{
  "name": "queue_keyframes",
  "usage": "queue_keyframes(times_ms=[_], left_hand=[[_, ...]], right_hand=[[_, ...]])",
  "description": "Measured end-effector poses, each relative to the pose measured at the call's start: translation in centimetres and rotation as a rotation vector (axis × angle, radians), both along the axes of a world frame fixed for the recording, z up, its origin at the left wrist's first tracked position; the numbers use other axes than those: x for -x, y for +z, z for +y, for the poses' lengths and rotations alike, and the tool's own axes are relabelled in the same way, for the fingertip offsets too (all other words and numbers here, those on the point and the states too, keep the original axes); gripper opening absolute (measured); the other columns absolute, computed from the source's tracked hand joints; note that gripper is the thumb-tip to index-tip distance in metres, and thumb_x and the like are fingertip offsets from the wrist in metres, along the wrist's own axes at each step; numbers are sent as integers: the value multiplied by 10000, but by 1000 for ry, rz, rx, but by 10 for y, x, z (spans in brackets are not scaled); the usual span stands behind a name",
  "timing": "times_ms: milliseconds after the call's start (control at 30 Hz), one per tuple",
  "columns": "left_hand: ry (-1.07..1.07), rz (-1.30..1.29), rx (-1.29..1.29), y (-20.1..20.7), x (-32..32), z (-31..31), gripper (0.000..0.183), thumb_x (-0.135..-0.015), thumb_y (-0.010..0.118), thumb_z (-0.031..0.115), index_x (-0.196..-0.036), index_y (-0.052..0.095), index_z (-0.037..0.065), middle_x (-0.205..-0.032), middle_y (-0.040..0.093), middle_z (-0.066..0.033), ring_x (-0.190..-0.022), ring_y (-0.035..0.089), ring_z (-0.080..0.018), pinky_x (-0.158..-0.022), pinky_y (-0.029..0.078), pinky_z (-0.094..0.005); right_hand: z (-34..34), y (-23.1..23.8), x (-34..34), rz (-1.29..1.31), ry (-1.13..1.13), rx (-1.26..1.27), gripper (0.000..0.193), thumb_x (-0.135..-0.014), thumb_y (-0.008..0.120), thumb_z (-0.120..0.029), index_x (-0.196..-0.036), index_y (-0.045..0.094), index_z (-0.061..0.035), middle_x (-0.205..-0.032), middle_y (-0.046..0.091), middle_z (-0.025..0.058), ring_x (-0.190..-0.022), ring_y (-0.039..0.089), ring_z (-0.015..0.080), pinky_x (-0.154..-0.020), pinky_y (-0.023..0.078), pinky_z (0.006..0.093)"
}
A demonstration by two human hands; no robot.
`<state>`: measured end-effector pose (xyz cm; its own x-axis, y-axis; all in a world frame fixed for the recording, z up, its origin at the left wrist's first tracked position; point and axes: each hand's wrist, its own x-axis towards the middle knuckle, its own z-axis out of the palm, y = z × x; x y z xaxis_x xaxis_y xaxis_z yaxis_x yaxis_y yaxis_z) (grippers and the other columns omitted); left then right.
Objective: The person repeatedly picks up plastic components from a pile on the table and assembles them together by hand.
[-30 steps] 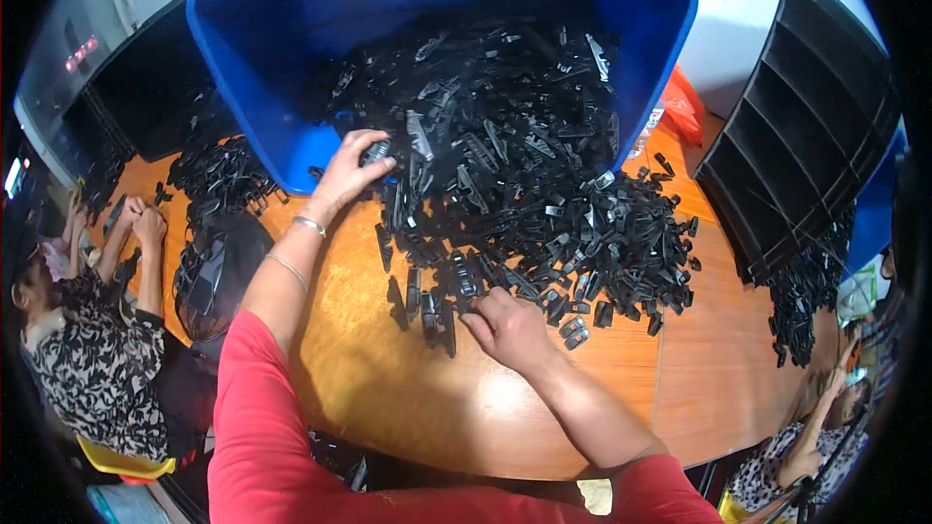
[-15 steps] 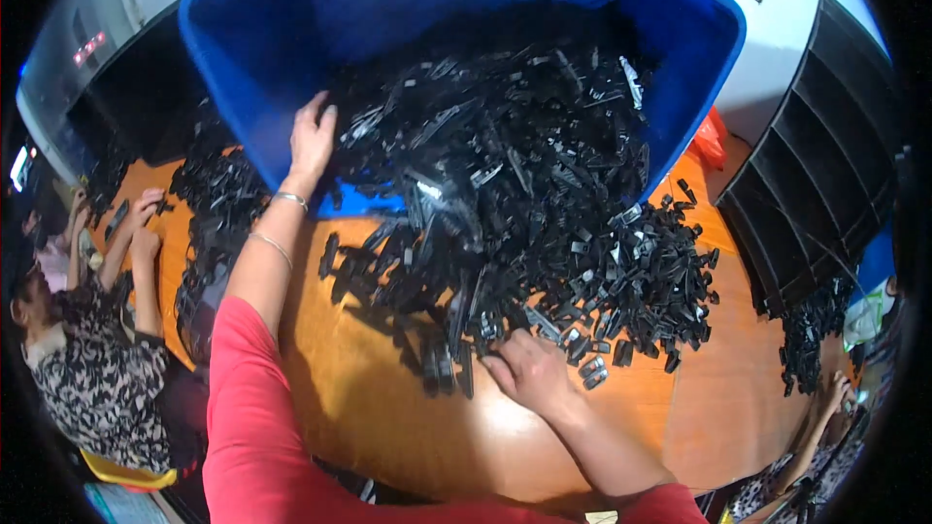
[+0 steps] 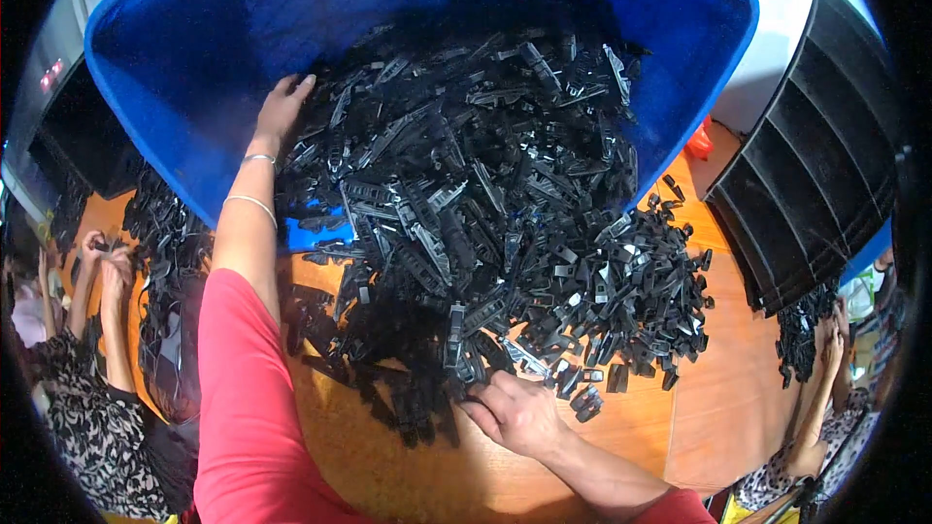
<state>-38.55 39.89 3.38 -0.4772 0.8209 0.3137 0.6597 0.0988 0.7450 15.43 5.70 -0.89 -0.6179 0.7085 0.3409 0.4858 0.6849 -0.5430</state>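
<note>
A big blue plastic bin (image 3: 670, 68) lies tipped on its side, its mouth facing me. A heap of black plastic parts (image 3: 417, 155), some long and ribbed, spills from it onto the table. My left hand (image 3: 282, 112) reaches into the bin at the heap's left edge, thumb and fingers apart, holding nothing I can see. At the heap's near edge, my right hand (image 3: 519, 414) rests low over the table with its fingers curled in beside some long black parts (image 3: 454, 335). What those fingers hold, if anything, is hidden.
Small black clips (image 3: 641, 281) spread at the heap's right on the orange wooden table (image 3: 573, 461). A ribbed black panel (image 3: 815, 146) leans at the right. Another black pile (image 3: 170, 262) lies left. People's hands work at the left (image 3: 112, 262) and right (image 3: 830, 344).
The view has shifted, and the bin's left rim sits farther left. More long black parts have slid toward me. My right hand is slightly nearer; my left has moved left.
</note>
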Motion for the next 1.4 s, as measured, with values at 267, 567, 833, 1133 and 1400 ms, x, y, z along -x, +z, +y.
queue_keyframes(times_ms=[267,567,833,1133,1400], left_hand=[[-322,-408,-9,-14,-61,-36,723,-1038,800,472,-1581,647,21,-1538,703,-129,-1383,649,-229,-1209,458,-343],[-585,-355,153,0,-94,-107,584,-1100,747,405,-1561,680,52,-1424,753,-35,-1282,666,-148,-1170,490,-327],[-738,-274,289,25,-157,-183,541,-1049,824,364,-1513,732,102,-1428,765,-52,-1298,672,-161,-1170,507,-354],[-771,56,138,25,-190,-241,566,-1067,772,392,-1550,693,110,-1533,696,-170,-1446,620,-305,-1259,443,-421],[-694,399,159,23,-221,-292,671,-1089,694,483,-1692,531,238,-1565,655,-195,-1462,598,-417,-1245,471,-491]], right_hand=[[-1,-7,2,29,-30,-63,181,-952,878,-253,-991,785,-103,-852,661,50,-686,717,276,-584,587,415],[-1,-10,4,68,-5,-75,174,-970,858,-262,-972,782,-106,-867,686,66,-713,731,313,-602,596,439],[-3,-16,-2,79,-37,-98,278,-996,836,-294,-885,702,-76,-873,652,101,-738,727,324,-605,569,448],[-3,-20,-3,148,-42,-128,224,-975,833,-256,-912,722,-72,-909,706,109,-761,733,369,-620,595,473],[-5,-25,-4,207,-49,-180,247,-971,825,-249,-892,722,-39,-922,683,163,-805,720,403,-695,599,495]])
